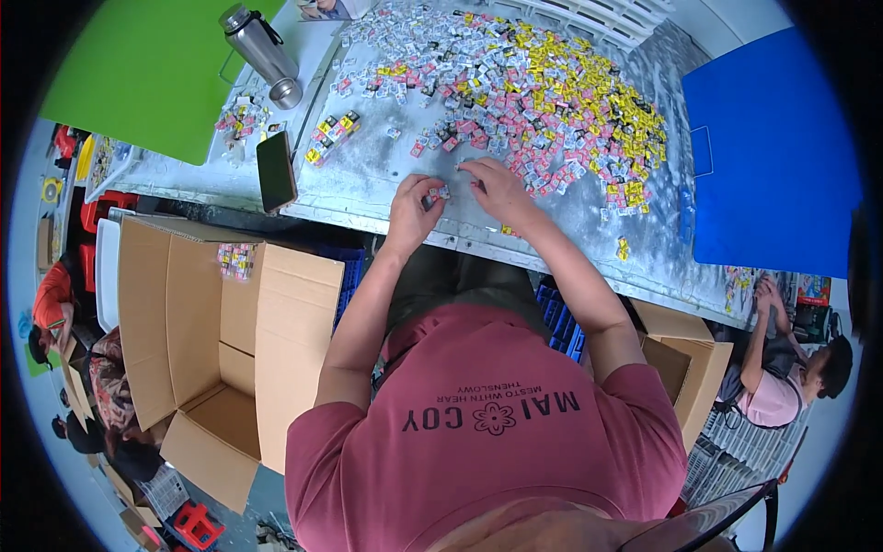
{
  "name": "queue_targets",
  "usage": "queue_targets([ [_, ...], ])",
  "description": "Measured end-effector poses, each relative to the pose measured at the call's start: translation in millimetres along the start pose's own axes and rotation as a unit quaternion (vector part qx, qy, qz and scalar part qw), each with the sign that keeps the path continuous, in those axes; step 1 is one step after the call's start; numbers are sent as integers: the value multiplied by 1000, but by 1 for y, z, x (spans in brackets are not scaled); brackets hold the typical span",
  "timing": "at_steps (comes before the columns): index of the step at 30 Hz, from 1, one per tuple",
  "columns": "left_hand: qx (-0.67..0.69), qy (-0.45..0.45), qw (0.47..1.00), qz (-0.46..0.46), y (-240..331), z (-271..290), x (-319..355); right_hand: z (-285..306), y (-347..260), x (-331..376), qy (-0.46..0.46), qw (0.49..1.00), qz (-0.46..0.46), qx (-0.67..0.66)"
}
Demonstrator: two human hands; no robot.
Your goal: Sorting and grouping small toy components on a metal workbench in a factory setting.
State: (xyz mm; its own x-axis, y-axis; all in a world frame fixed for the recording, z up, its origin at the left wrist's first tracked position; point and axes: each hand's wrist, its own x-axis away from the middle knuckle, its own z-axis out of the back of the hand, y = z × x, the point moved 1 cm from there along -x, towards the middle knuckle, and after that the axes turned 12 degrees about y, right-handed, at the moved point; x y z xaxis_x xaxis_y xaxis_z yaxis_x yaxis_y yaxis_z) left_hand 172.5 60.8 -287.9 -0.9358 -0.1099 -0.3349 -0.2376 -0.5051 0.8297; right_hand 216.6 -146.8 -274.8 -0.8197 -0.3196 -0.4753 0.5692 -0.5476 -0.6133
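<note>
My left hand (414,213) is near the table's front edge, thumb and fingers pinched around a few small white-and-pink square pieces (439,193). Just to its right, my right hand (501,193) has its thumb and fingertips drawn together. Something tiny shows at those fingertips, too small to name. Beyond both hands spreads a large heap of small square pieces (552,101) in white, pink, yellow and black. A neat block of joined pieces (331,136) lies to the left of the heap. A few single pieces lie scattered close to my hands.
On the left are a phone (275,171), a steel flask (259,44) and a green panel (147,74). A blue panel (773,147) stands on the right. An open cardboard box (198,322) sits below the table's left edge, another box (685,363) at right. Other people sit on both sides.
</note>
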Motion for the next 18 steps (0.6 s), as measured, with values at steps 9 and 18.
queue_targets([
  [9,-5,10,1000,-10,5,-2,1,18,57,-90,81,984,-22,155],
  [18,-19,39,998,-53,-6,-4,3,-22,72,-102,57,974,47,215],
])
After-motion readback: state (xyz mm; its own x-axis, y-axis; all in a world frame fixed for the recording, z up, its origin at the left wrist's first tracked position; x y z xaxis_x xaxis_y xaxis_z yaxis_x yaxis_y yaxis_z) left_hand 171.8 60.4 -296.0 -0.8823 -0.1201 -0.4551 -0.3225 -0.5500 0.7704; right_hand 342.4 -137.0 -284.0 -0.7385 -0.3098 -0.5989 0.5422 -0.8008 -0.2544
